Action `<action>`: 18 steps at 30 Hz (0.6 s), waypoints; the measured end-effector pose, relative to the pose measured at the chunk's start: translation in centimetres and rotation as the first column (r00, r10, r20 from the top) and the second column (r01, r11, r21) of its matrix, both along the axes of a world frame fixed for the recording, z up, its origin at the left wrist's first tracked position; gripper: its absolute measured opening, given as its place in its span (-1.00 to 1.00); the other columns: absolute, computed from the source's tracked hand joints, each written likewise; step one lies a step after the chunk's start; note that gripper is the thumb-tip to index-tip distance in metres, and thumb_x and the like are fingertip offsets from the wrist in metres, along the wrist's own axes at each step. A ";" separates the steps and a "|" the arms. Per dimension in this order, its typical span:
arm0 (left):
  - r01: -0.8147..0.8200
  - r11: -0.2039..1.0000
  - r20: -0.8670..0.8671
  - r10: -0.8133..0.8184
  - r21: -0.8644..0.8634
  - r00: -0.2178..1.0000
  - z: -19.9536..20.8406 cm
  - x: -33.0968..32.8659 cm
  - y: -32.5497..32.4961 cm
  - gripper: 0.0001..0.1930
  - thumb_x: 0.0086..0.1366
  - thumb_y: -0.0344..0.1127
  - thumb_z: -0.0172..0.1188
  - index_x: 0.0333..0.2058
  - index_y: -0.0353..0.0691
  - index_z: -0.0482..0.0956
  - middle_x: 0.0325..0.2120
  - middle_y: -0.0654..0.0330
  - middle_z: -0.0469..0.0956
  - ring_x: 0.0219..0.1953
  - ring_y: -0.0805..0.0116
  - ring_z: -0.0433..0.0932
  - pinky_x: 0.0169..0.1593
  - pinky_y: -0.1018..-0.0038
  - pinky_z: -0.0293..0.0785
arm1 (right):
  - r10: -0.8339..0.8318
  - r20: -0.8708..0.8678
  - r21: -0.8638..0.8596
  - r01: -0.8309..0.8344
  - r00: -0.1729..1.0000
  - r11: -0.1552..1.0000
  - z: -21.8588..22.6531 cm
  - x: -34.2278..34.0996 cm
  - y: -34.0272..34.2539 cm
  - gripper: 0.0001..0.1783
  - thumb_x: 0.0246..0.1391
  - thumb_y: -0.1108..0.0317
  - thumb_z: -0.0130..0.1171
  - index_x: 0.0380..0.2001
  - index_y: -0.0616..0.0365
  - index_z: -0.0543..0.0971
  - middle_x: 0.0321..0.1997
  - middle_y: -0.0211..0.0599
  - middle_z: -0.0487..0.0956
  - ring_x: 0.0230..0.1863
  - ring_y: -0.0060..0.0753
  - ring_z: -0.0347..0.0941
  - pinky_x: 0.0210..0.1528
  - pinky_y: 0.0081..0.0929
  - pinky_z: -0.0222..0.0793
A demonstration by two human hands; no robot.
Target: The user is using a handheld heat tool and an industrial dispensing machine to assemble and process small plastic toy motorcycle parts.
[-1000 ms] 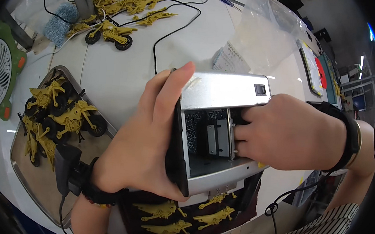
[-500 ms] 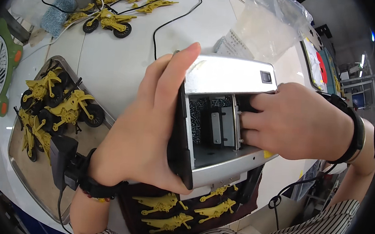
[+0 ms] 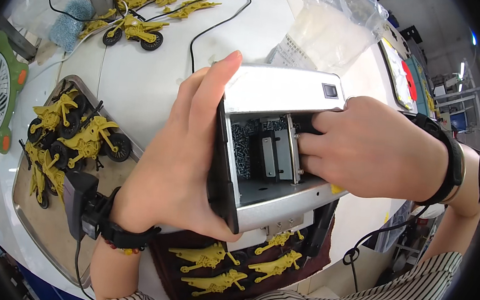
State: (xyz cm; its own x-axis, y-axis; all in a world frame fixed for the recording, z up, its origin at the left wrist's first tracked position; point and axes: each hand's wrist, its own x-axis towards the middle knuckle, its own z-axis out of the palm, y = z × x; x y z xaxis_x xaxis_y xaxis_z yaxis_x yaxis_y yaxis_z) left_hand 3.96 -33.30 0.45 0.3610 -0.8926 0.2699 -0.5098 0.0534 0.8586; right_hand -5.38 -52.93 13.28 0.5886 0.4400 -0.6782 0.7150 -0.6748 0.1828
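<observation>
A silver screw feeder (image 3: 281, 85), box-shaped with a black side and a rocker switch, is tilted toward me over the near part of the table. Small dark screws (image 3: 242, 150) are heaped inside its open top, beside a metal rail and plate. My left hand (image 3: 180, 162) is closed round the box's left side, thumb at the lower edge and fingers along the far side. At the right end of the opening, my right hand (image 3: 372, 149) has its fingers curled in behind the rail. Its fingertips are hidden, and what they grip cannot be seen.
Yellow toy motorcycles (image 3: 86, 138) with black wheels lie in a metal tray (image 3: 29, 212) at left. Yellow motorcycle parts (image 3: 212, 283) rest on a dark red mat (image 3: 167, 282) near me. A green fan (image 3: 7, 98), plastic bag (image 3: 340, 28) and black cable (image 3: 219, 21) are around.
The screw feeder has shifted slightly left and up in view, with both hands moving along with it. My right fingers remain inside the opening.
</observation>
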 end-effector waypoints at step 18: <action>-0.047 0.997 0.055 0.051 -0.065 0.997 0.7 -0.6 0.7 0.47 -0.46 -0.17 0.55 0.34 -0.27 -0.38 0.15 -0.03 0.21 0.17 0.14 0.30 0.24 0.31 0.19 | -0.367 0.261 0.820 -0.005 0.893 0.572 -0.1 -2.9 -4.4 -0.63 -0.36 0.36 0.25 -0.32 0.18 0.57 -0.19 -0.28 0.55 -0.23 -0.37 0.48 -0.26 -0.47 0.43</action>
